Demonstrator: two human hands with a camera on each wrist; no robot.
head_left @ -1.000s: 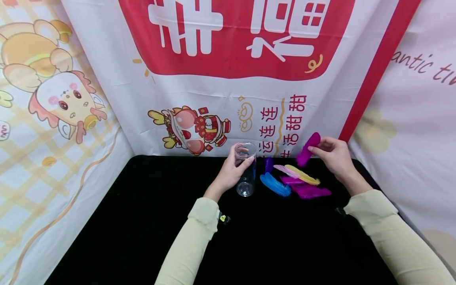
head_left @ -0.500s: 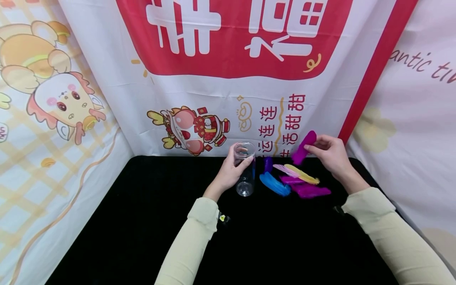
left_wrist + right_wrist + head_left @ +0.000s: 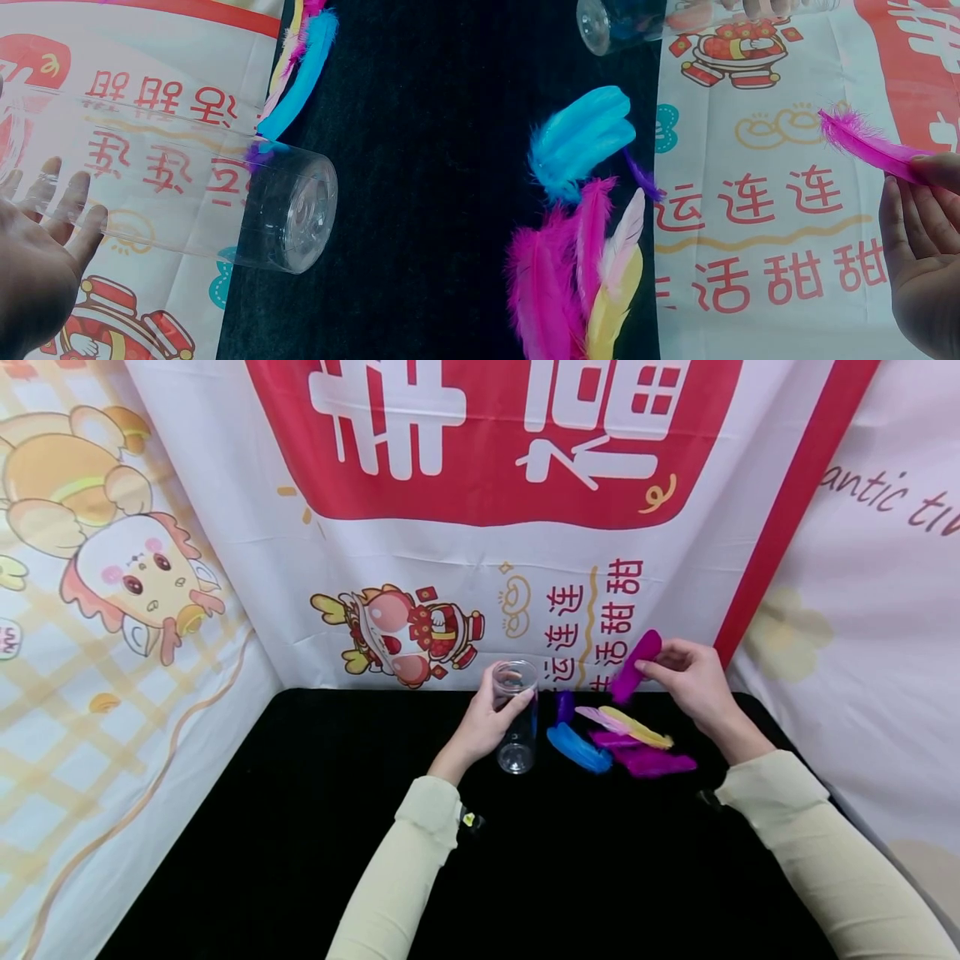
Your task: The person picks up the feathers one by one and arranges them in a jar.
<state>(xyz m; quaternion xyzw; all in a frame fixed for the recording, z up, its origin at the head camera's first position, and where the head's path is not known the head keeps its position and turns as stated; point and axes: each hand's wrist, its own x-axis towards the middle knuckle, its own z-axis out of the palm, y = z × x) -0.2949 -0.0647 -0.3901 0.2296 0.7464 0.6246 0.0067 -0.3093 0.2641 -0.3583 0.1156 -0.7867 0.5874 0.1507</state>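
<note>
My left hand [image 3: 483, 720] grips a clear plastic jar [image 3: 517, 752] round its upper part; the jar stands upright on the black tabletop, and nothing shows inside it. Through its wall the left wrist view shows the fingers [image 3: 71, 199] curved along the far side. Up and to the right, my right hand [image 3: 697, 685] pinches a magenta feather [image 3: 636, 668] between thumb and fingers, above the table's back edge. In the right wrist view this feather [image 3: 866, 146] points away from the fingertips, its fluffy end free.
Loose feathers lie right of the jar: a blue feather [image 3: 579, 749], a purple feather [image 3: 566, 707], a pink feather [image 3: 602, 719], a yellow feather [image 3: 637, 728] and magenta feathers [image 3: 656, 762]. A printed cloth [image 3: 420, 552] hangs behind the black table [image 3: 300, 827].
My right hand has moved a little left and up with the magenta feather, nearer the jar. The left hand and jar have stayed in place.
</note>
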